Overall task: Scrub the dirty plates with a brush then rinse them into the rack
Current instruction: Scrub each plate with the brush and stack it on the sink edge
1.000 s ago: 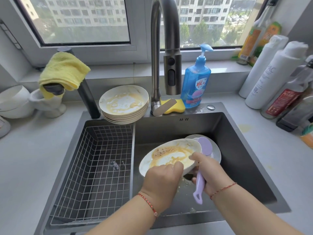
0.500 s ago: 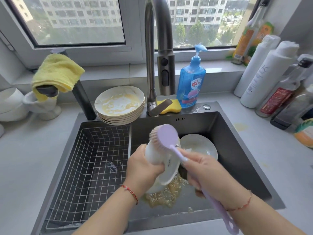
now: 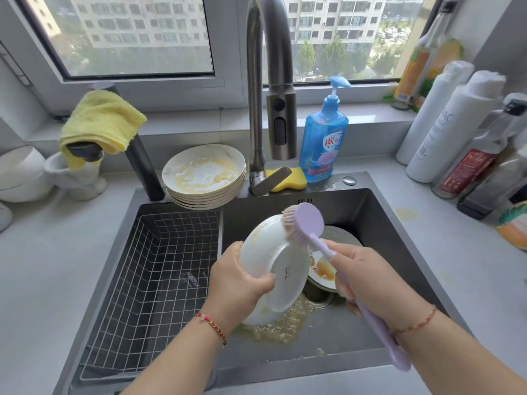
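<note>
My left hand (image 3: 236, 283) grips a white plate (image 3: 273, 263) by its rim, tilted with its underside toward me, above the sink (image 3: 379, 240). My right hand (image 3: 368, 280) holds the lilac brush (image 3: 306, 220) by its long handle, bristles pressed on the plate's upper back edge. Yellow foamy residue lies on the sink floor below the plate. A second dirty plate (image 3: 342, 238) lies in the sink behind. A stack of dirty plates (image 3: 204, 175) sits on the sink's back ledge. The wire rack (image 3: 154, 277) fills the sink's left part.
The tall faucet (image 3: 271, 81) rises behind the sink, its spray head above the held plate. A blue soap bottle (image 3: 325, 138) and yellow sponge (image 3: 288, 181) stand by it. Bottles (image 3: 450, 124) crowd the right counter. A yellow cloth (image 3: 99, 121) hangs at left beside white bowls (image 3: 20, 172).
The plate was turned from face-up to its back toward me, spilling yellow residue into the sink. The brush rose from beside the plate onto its back and now scrubs the upper edge.
</note>
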The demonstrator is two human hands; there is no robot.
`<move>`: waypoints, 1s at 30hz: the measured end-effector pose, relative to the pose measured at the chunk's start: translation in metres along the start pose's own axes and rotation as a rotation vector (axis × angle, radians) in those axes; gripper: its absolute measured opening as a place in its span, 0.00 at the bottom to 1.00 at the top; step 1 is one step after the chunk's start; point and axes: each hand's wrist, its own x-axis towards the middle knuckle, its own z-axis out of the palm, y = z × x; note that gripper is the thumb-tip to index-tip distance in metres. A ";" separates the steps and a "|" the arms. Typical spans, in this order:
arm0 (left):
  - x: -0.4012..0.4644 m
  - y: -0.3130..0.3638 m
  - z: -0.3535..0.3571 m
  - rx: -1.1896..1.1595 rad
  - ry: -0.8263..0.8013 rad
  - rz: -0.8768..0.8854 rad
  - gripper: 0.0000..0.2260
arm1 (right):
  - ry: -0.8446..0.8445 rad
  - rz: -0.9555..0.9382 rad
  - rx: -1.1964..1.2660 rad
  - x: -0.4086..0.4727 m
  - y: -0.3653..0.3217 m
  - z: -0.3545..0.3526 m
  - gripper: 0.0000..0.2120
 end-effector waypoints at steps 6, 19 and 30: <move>0.000 0.004 0.008 -0.193 0.007 -0.056 0.25 | -0.250 -0.130 -0.192 -0.027 -0.006 0.026 0.18; -0.002 0.010 -0.009 -0.043 0.049 0.044 0.19 | 0.044 0.353 0.259 0.035 0.064 -0.006 0.12; -0.005 0.024 -0.008 -0.499 0.068 0.011 0.29 | 0.133 0.166 0.524 0.040 0.072 0.015 0.24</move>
